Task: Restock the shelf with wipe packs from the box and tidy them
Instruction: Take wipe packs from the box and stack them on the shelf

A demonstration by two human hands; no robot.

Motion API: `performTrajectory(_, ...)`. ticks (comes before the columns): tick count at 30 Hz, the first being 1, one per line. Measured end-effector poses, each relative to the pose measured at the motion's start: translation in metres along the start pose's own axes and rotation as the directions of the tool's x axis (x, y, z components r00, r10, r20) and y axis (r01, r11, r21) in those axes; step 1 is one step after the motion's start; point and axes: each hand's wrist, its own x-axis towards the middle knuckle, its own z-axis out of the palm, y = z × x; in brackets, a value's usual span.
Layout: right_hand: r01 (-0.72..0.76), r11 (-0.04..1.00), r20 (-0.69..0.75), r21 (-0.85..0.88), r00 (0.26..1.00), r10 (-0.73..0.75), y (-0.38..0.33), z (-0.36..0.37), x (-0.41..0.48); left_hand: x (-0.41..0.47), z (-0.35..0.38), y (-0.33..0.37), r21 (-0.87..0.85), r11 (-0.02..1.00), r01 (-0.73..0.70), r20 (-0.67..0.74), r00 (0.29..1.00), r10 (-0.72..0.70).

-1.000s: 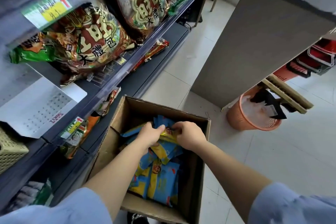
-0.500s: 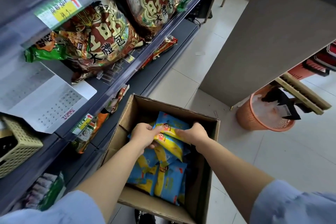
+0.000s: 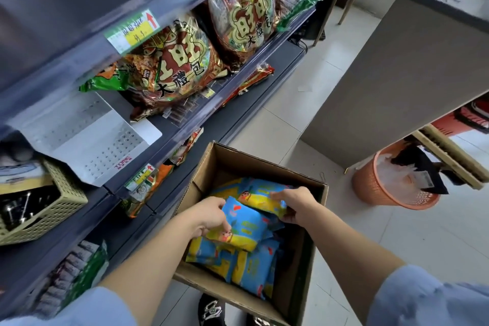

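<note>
An open cardboard box stands on the floor below me, against the dark shelf unit. It holds several blue-and-yellow wipe packs. My left hand grips one wipe pack by its left edge. My right hand grips a second wipe pack by its right end, a little farther back. Both packs are lifted above the pile inside the box.
Large red-and-gold snack bags fill the shelf tier above the box. A white perforated divider and a beige basket sit at the left. An orange waste basket and a grey counter stand to the right.
My hands have risen out of the box, each lifting a wipe pack off the pile. They have drawn apart, and the view has tilted upward toward the shelf.
</note>
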Motion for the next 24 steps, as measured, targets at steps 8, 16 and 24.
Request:
performTrajectory(8, 0.366, 0.862, -0.098, -0.35, 0.901, -0.422, -0.017, 0.008, -0.045, -0.063, -0.019, 0.008, 0.141, 0.98, -0.138, -0.216, 0.962, 0.166)
performTrajectory(16, 0.574, 0.625, 0.064, -0.529, 0.761, -0.645, -0.063, 0.015, -0.117, -0.143, -0.044, 0.012, 0.265, 0.949, -0.168, -0.461, 0.843, 0.278)
performTrajectory(24, 0.714, 0.389, 0.218, -0.582, 0.598, -0.771, -0.105, 0.031, -0.191, -0.229, -0.079, 0.004, 0.218, 0.958, -0.185, -0.671, 0.685, 0.284)
